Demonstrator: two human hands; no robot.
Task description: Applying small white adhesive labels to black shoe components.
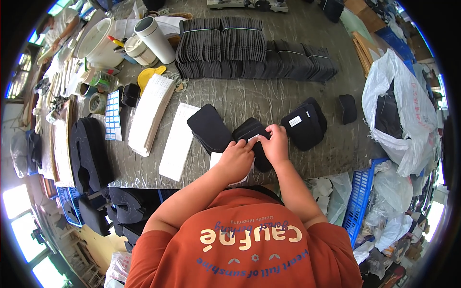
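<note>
Forearms extended forward; left hand [236, 161] and right hand [275, 144] both pinching white label [253, 138] on black foam piece [252, 134].

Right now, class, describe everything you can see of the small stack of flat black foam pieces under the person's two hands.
The small stack of flat black foam pieces lies flat on the grey cracked-looking tabletop, near its front edge. The pieces look matte, thin and soft, with rounded corners, fanned slightly so several edges show. The left hand and right hand rest on the top piece, fingertips meeting at a small white label. The hands hide the stack's near part.
</note>
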